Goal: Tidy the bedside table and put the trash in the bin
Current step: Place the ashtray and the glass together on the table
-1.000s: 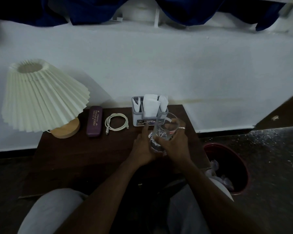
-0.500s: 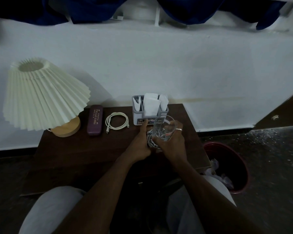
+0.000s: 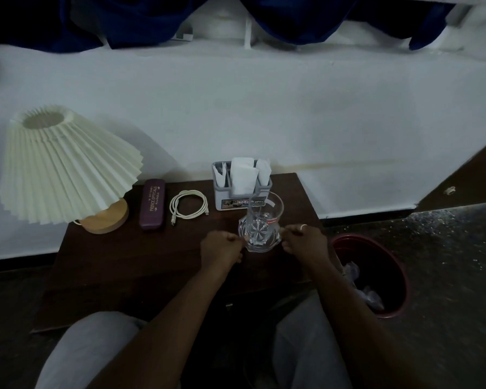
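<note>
Both hands have come off the drinking glass (image 3: 260,220) since half a second ago. It now stands upright on the tabletop (image 3: 141,265), between the two sets of fingers.

I log the left hand (image 3: 222,248) with fingers curled into the palm, holding nothing, knuckles just beside the glass base. Whether they touch it I cannot tell. The right hand (image 3: 305,242) has fingers likewise curled and empty, a ring on one, just beside the base on the other side.

Beyond the fingers, right behind the glass, is a grey organiser (image 3: 242,192) holding white paper packets. Left of the left fingers and further back are a coiled white cable (image 3: 172,204), a purple spectacle case (image 3: 152,203) and a pleated lamp (image 3: 68,164). Right of the right fingers, down on the floor, is a red bin (image 3: 382,265) with trash inside.
</note>
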